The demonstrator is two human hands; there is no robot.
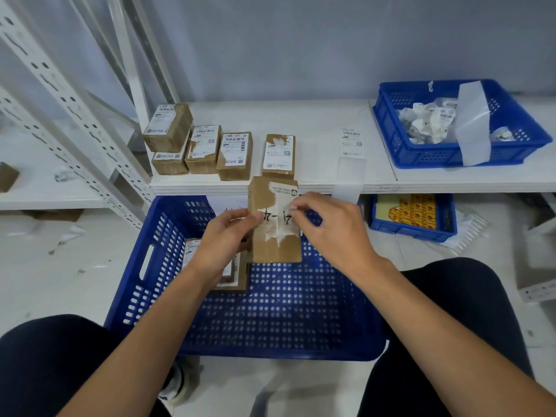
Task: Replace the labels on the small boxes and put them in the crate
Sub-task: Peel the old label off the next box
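Observation:
My left hand (224, 236) grips the left edge of a small brown cardboard box (275, 248), held above the big blue crate (270, 320). On the box's top a white label (278, 219) is half torn away. My right hand (334, 228) pinches the label's right part with thumb and fingers. Inside the crate, under my left forearm, lies another small box (236, 273) with a label. Several labelled small boxes (207, 145) stand on the white shelf (301, 118), one of them (279, 156) just behind the held box.
A fresh label strip (352, 143) lies on the shelf. At the right a blue bin (457, 124) holds crumpled old labels. Below the shelf a smaller blue bin (413, 215) contains yellow-red stickers. White racking posts (75, 115) rise at the left. My knees flank the crate.

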